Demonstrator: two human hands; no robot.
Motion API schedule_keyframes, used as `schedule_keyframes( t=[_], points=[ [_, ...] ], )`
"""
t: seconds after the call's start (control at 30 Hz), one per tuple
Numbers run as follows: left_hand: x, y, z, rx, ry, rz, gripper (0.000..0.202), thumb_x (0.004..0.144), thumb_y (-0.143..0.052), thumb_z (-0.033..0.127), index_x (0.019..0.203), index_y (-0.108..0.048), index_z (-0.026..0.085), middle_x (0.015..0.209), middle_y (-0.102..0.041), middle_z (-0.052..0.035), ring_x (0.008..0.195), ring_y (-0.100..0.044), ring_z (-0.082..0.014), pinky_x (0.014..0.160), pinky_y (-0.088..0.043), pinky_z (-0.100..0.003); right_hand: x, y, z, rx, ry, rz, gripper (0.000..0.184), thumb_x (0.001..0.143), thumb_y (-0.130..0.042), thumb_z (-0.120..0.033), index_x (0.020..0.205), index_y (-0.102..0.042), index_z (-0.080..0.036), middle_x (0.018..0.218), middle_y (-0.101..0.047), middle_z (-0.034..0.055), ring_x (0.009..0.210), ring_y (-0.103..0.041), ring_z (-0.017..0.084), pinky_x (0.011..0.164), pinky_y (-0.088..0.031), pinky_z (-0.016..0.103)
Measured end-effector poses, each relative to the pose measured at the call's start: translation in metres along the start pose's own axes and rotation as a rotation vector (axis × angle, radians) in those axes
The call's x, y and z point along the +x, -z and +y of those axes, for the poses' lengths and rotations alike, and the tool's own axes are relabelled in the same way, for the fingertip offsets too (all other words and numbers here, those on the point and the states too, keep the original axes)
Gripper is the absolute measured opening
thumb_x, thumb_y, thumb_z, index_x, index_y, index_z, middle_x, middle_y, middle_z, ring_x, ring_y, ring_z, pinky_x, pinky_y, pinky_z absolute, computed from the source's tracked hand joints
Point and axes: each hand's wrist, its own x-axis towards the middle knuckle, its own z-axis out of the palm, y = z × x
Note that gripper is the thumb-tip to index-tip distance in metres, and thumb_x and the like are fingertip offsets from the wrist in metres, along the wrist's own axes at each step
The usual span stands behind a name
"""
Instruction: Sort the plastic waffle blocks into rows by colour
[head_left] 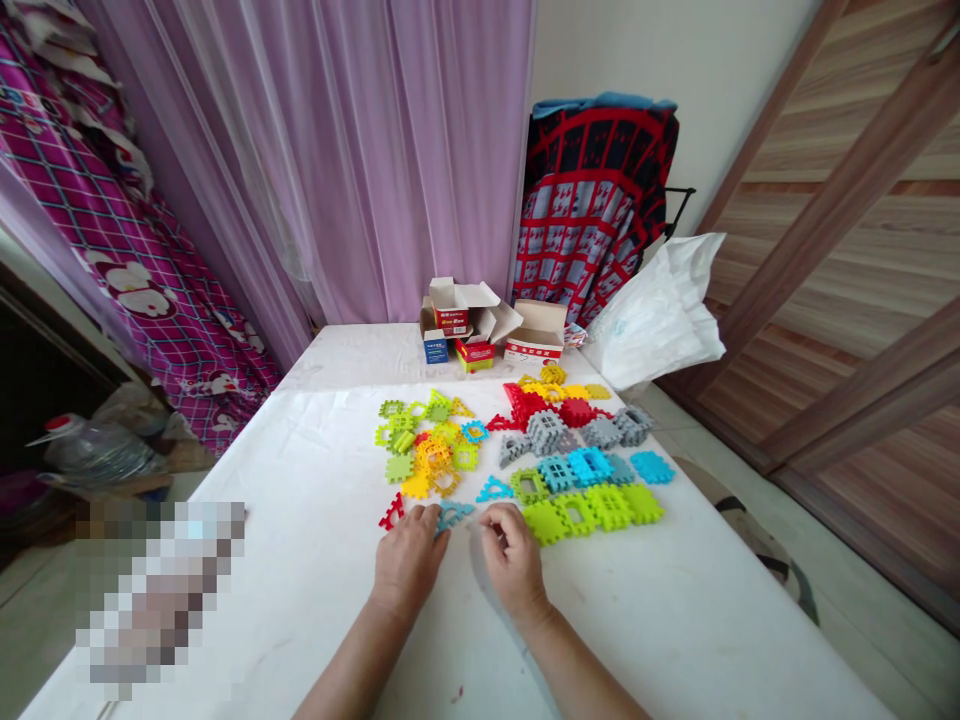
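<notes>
My left hand (409, 558) rests on the white table with its fingers bent down. A light blue triangular building piece (454, 514) lies between its fingertips and thumb, its left end partly covered. Beside those fingers, on the left, is a red triangular piece (391, 513). Curled with its fingers drawn in, my right hand (514, 562) shows nothing in its grasp. Close to its right side stands a row of lime green square pieces (546, 522). Another blue triangular piece (495, 488) lies just beyond its knuckles.
Yellow and green pieces (435, 455) lie in a loose heap ahead. Grey pieces (546, 430), red pieces (525, 403) and blue squares (589, 465) stand grouped at right. Opened cardboard boxes (534, 345) and a white bag (660, 310) are at the back. A blurred-out object (161, 590) lies left.
</notes>
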Motion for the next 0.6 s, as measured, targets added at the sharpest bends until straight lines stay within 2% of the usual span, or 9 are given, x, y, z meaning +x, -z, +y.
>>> schedule_keyframes(
  t=[0.13, 0.27, 0.4, 0.6],
  points=[
    [0.010, 0.005, 0.003, -0.045, -0.003, 0.042, 0.026, 0.091, -0.050, 0.030, 0.114, -0.059, 0.025, 0.111, -0.067, -0.0067, 0.098, -0.064, -0.0214, 0.079, -0.047, -0.030, 0.004, 0.004, -0.002, 0.036, 0.043, 0.055, 0.020, 0.078, -0.043, -0.005, 0.076, -0.054, -0.022, 0.074, -0.058, 0.0013, 0.074, -0.057, 0.015, 0.065, -0.047, 0.024],
    [0.019, 0.008, 0.012, -0.125, -0.039, 0.102, 0.027, 0.091, -0.050, 0.032, 0.115, -0.059, 0.026, 0.112, -0.068, -0.0040, 0.098, -0.065, -0.0200, 0.079, -0.047, -0.029, 0.001, 0.006, -0.006, 0.048, 0.105, 0.020, 0.022, 0.077, -0.044, -0.003, 0.077, -0.054, -0.022, 0.075, -0.057, 0.0012, 0.074, -0.057, 0.014, 0.066, -0.048, 0.025],
    [0.032, 0.008, 0.023, -0.134, -0.073, 0.088, 0.027, 0.092, -0.049, 0.031, 0.115, -0.060, 0.027, 0.115, -0.066, -0.0037, 0.100, -0.065, -0.0189, 0.079, -0.046, -0.028, -0.002, 0.005, -0.010, 0.054, 0.108, -0.020, 0.023, 0.076, -0.042, -0.002, 0.075, -0.054, -0.021, 0.075, -0.056, 0.0019, 0.074, -0.057, 0.014, 0.066, -0.048, 0.025],
    [0.049, 0.003, 0.035, -0.060, -0.108, 0.071, 0.024, 0.092, -0.047, 0.035, 0.111, -0.059, 0.027, 0.109, -0.067, -0.0037, 0.095, -0.065, -0.0190, 0.075, -0.046, -0.027, -0.002, 0.005, -0.009, 0.065, 0.090, -0.020, 0.023, 0.073, -0.043, -0.001, 0.074, -0.054, -0.021, 0.075, -0.057, 0.0016, 0.072, -0.057, 0.014, 0.065, -0.048, 0.025]
  ],
)
